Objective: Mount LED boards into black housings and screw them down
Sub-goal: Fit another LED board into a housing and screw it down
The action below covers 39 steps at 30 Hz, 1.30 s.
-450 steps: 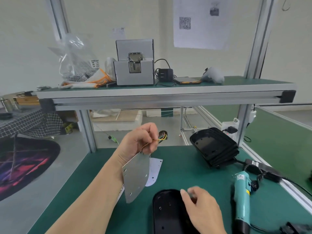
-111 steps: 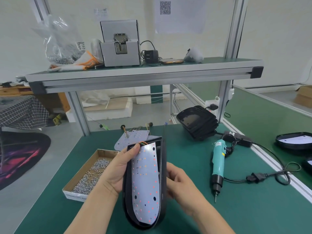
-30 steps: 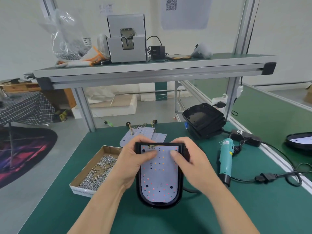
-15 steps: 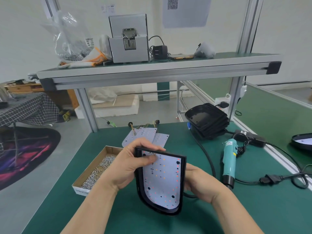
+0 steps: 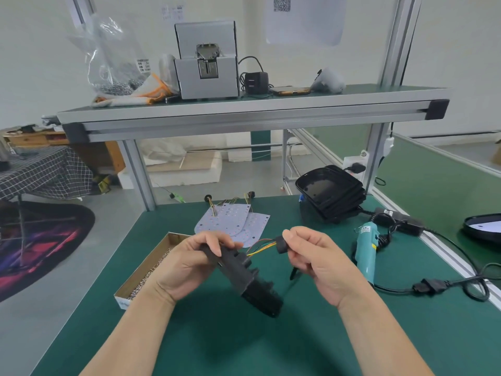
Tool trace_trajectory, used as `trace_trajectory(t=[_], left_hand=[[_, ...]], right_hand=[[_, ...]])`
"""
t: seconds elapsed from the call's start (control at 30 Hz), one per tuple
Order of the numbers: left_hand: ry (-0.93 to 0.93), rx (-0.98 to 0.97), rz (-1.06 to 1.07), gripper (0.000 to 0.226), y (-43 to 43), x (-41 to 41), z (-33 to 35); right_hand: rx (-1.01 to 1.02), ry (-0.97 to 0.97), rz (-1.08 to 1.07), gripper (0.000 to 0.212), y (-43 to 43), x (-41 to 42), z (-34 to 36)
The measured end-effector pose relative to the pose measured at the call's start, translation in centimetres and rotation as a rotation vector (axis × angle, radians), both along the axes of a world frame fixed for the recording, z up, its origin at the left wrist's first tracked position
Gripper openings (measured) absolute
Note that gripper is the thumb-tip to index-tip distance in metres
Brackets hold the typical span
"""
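Note:
My left hand grips a black housing, held above the green table and turned so its ribbed back faces me; the LED board inside is hidden. Coloured wires run from the housing's top edge to a black grommet, which my right hand pinches between thumb and fingers. Two loose LED boards with wired ends lie on the table behind my hands. A stack of empty black housings sits at the back right.
An open cardboard box of screws lies at the left. A teal electric screwdriver with its cable and power adapter lies at the right. Another housing with a board sits at the far right. An upper shelf carries a screw feeder.
The housing has been flipped from board side facing me to its ribbed back. My right hand left the housing's underside and now pinches the grommet on the wires.

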<state>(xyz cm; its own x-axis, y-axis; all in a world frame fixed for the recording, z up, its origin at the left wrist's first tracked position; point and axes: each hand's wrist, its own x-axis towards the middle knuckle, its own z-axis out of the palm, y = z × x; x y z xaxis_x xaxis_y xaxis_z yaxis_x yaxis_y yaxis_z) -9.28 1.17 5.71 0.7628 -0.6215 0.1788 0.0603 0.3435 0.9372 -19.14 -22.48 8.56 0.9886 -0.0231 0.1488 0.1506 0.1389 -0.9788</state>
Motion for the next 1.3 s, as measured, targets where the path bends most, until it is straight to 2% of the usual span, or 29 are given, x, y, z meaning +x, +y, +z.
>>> trace_trajectory(t=[0.1, 0.23, 0.33, 0.4, 0.47, 0.53, 0.63, 0.7, 0.8, 0.97, 1.03, 1.2, 1.3], left_hand=[[-0.059, 0.147, 0.017, 0.043, 0.1, 0.2, 0.5], [-0.108, 0.285, 0.126, 0.069, 0.7, -0.7, 2.8], [-0.289, 0.417, 0.098, 0.065, 0.1, -2.4, 5.3], [-0.525, 0.634, -0.009, 0.06, -1.1, -4.2, 6.2], [-0.742, 0.817, 0.021, 0.07, -2.9, -5.9, 6.1], [-0.836, 0.826, 0.108, 0.07, -4.0, -6.7, 5.8], [-0.914, 0.788, 0.153, 0.037, -3.7, -6.7, 5.4], [-0.896, 0.817, 0.182, 0.02, -3.5, -6.7, 5.2], [-0.827, 0.869, 0.192, 0.027, -3.4, -6.9, 5.0], [-0.801, 1.024, 0.216, 0.032, -1.6, -6.7, 4.0], [-0.737, 1.076, 0.218, 0.039, -0.9, -6.4, 3.8], [-0.469, 0.927, 0.254, 0.004, 0.1, -6.7, 4.0], [-0.473, 0.818, 0.408, 0.023, -0.2, -7.2, 4.3]], right_hand=[[-0.007, -0.046, 0.008, 0.035, 1.0, -0.4, 0.8], [-0.09, -0.024, -0.057, 0.053, 2.3, -0.3, 1.3], [-0.126, -0.003, -0.135, 0.05, 3.2, -0.2, 1.2], [-0.179, 0.001, -0.145, 0.046, 3.9, -0.3, 1.2], [-0.281, 0.006, -0.124, 0.042, 4.4, -0.4, 1.4], [-0.387, 0.028, -0.096, 0.032, 4.4, -0.5, 1.9], [-0.484, -0.023, -0.1, 0.027, 3.7, -0.9, 2.4], [-0.672, -0.121, -0.201, 0.029, 3.7, -1.2, 2.2], [-0.763, -0.209, -0.331, 0.028, 4.6, -1.4, 1.9], [-0.555, -0.248, -0.42, 0.03, 4.8, -1.1, 2.1], [-0.527, -0.26, -0.418, 0.029, 5.2, -1.0, 2.1], [-0.37, -0.196, -0.39, 0.027, 5.6, -1.1, 1.3], [-0.315, -0.163, -0.416, 0.025, 4.7, -1.2, 1.9]])
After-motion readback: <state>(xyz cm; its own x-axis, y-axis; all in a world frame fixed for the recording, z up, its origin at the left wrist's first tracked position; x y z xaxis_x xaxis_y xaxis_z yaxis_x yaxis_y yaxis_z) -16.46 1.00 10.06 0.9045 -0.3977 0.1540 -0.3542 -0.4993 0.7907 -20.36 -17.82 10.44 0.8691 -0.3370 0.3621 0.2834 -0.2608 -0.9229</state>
